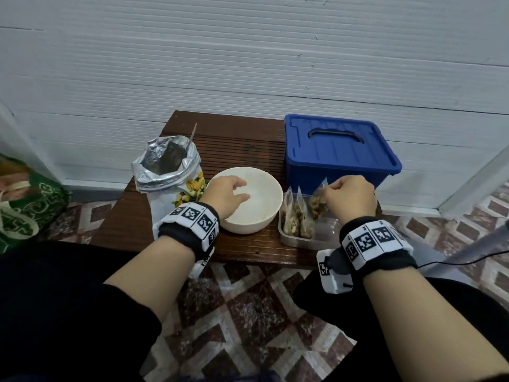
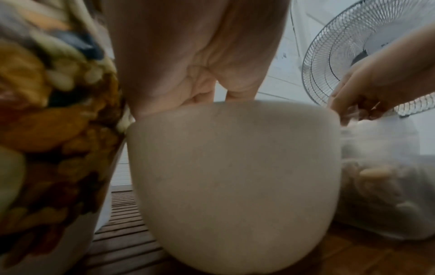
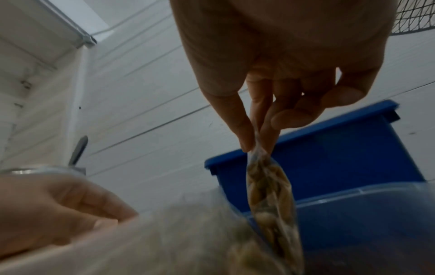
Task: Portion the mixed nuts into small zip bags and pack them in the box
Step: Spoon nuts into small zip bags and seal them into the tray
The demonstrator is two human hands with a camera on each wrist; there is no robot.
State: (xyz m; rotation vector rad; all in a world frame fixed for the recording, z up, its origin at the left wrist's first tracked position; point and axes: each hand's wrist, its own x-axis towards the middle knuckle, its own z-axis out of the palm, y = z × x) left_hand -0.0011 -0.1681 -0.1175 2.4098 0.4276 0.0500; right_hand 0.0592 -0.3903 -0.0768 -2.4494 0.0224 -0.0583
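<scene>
Pinching the top of a filled zip bag [image 3: 270, 188], right hand [image 1: 349, 199] thumb and fingers [image 3: 244, 130] hold it hanging over the clear plastic container [image 1: 325, 238]; two more filled bags [image 1: 297, 216] stand inside at its left. Left hand [image 1: 225, 194] rests on the near rim of the white bowl [image 1: 264, 219], fingers loosely curled, holding nothing. Open foil nut pouch [image 1: 165, 166] with spoon handle [image 1: 192, 135] stands left of the bowl. Blue lidded box [image 1: 338, 153] sits shut behind the container on the wooden table [image 1: 132, 224].
</scene>
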